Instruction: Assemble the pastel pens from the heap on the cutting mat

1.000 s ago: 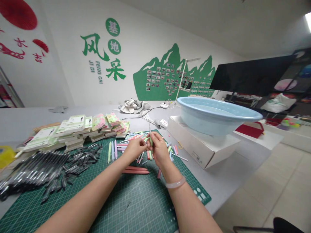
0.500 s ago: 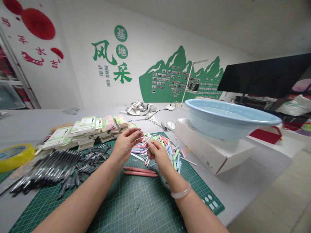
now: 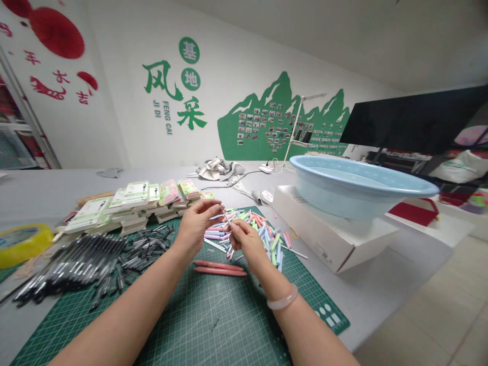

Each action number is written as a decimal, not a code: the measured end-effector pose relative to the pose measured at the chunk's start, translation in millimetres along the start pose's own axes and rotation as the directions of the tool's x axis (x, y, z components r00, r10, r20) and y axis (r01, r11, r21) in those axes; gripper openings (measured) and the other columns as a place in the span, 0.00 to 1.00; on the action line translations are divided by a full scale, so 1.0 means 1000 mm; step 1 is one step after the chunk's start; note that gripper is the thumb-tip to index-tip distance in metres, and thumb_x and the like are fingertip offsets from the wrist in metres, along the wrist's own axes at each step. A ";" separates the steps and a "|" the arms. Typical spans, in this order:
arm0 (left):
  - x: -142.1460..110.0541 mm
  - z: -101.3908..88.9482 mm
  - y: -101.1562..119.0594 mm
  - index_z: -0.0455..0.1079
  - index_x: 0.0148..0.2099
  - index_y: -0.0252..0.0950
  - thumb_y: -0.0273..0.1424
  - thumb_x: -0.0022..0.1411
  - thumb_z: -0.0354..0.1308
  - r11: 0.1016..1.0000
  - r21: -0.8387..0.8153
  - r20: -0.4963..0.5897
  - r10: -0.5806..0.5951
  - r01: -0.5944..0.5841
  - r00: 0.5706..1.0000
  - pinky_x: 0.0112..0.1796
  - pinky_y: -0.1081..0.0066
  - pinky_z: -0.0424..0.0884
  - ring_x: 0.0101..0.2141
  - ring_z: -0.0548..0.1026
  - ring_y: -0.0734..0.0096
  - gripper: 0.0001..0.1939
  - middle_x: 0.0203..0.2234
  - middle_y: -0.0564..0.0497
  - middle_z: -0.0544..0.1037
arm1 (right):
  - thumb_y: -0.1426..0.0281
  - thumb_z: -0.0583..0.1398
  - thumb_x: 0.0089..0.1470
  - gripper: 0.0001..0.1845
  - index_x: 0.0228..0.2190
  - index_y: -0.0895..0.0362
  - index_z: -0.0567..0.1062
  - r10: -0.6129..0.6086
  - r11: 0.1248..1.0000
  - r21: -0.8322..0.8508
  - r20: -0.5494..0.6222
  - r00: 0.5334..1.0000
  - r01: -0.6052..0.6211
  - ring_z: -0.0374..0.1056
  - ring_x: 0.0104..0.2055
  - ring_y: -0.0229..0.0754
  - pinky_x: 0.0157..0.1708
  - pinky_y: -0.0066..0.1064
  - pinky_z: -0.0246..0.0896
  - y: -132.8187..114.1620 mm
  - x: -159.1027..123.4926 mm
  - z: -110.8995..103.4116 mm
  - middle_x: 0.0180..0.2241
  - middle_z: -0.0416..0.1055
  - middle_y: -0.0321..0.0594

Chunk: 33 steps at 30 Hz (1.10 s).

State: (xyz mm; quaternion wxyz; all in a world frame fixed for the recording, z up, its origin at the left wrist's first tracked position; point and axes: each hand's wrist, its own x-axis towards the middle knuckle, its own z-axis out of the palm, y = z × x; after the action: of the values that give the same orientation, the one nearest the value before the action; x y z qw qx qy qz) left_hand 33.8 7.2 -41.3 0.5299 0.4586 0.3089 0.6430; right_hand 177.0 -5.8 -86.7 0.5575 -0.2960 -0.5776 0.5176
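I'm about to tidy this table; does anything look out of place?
The blue basin sits on a white box, rim overhanging its right end, perhaps unsteadily. A dark sliver lies by itself on the cutting mat.

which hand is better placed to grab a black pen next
Probably the left hand: it is nearer the black pens, which lie on its side; the right hand is farther across. Both, though, appear to pinch a thin rod.
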 end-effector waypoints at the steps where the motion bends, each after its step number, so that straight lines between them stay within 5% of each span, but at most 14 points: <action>1: 0.000 0.000 0.000 0.73 0.38 0.32 0.32 0.47 0.66 1.000 0.001 0.001 0.001 -0.001 1.000 0.37 0.66 0.73 0.34 0.76 0.68 0.15 0.31 0.47 0.77 | 0.63 0.55 0.54 0.11 0.27 0.57 0.68 -0.001 1.000 0.000 0.002 1.000 0.001 0.49 0.14 0.30 0.16 0.24 0.42 0.000 0.000 0.000 0.12 0.54 0.26; 11: -0.004 0.002 0.004 0.72 0.37 0.33 0.34 0.49 0.64 0.970 0.226 0.117 0.066 -0.091 0.991 0.38 0.64 0.73 0.33 0.75 0.67 0.13 0.30 0.48 0.76 | 0.61 0.55 0.54 0.12 0.27 0.56 0.67 0.002 1.000 0.026 0.006 1.000 -0.003 0.49 0.15 0.31 0.16 0.24 0.43 0.001 0.000 0.000 0.12 0.54 0.26; 20: -0.007 0.007 0.007 0.70 0.41 0.34 0.32 0.45 0.66 0.976 0.217 0.195 -0.013 -0.030 0.981 0.36 0.67 0.72 0.34 0.76 0.65 0.19 0.32 0.46 0.78 | 0.59 0.56 0.53 0.13 0.27 0.56 0.68 0.032 0.990 0.138 0.044 0.999 -0.038 0.49 0.16 0.31 0.18 0.24 0.47 -0.006 -0.002 -0.001 0.14 0.58 0.28; 25: -0.004 0.004 -0.001 0.69 0.43 0.36 0.35 0.51 0.61 0.957 0.291 0.240 -0.056 -0.017 0.969 0.37 0.65 0.72 0.38 0.75 0.63 0.16 0.37 0.46 0.77 | 0.59 0.56 0.53 0.12 0.29 0.56 0.69 0.011 0.976 0.216 0.015 1.000 -0.014 0.49 0.17 0.31 0.20 0.24 0.49 -0.018 -0.002 -0.009 0.16 0.57 0.29; 28: 0.004 -0.008 -0.019 0.73 0.36 0.37 0.35 0.52 0.59 0.786 0.613 0.260 -0.102 -0.083 0.960 0.32 0.69 0.70 0.33 0.75 0.65 0.10 0.30 0.49 0.77 | 0.60 0.56 0.53 0.11 0.30 0.55 0.69 -0.003 0.969 0.246 -0.017 1.000 0.007 0.47 0.16 0.31 0.18 0.23 0.46 -0.023 0.001 -0.021 0.15 0.57 0.28; 31: 0.013 -0.018 -0.040 0.75 0.28 0.38 0.30 0.49 0.59 0.361 0.884 0.350 -0.092 -0.296 0.932 0.33 0.70 0.65 0.30 0.72 0.66 0.04 0.26 0.50 0.77 | 0.61 0.57 0.53 0.10 0.30 0.55 0.68 -0.018 0.964 0.262 -0.081 0.997 0.039 0.47 0.16 0.31 0.18 0.23 0.45 -0.024 0.005 -0.033 0.16 0.57 0.28; 33: 0.017 -0.016 -0.050 0.75 0.28 0.39 0.29 0.50 0.58 0.204 0.899 0.415 -0.118 -0.387 0.902 0.32 0.71 0.63 0.30 0.72 0.66 0.05 0.25 0.51 0.77 | 0.61 0.57 0.53 0.10 0.29 0.55 0.68 -0.031 0.960 0.271 -0.124 0.992 0.064 0.47 0.17 0.31 0.18 0.24 0.46 -0.025 0.007 -0.040 0.15 0.57 0.28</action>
State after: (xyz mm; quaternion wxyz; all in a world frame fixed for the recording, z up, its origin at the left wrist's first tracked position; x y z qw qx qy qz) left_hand 38.2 37.5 -87.2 0.1151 0.8321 0.4847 0.2437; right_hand 219.6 4.3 -67.5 0.6388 -0.2321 -0.4732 0.5605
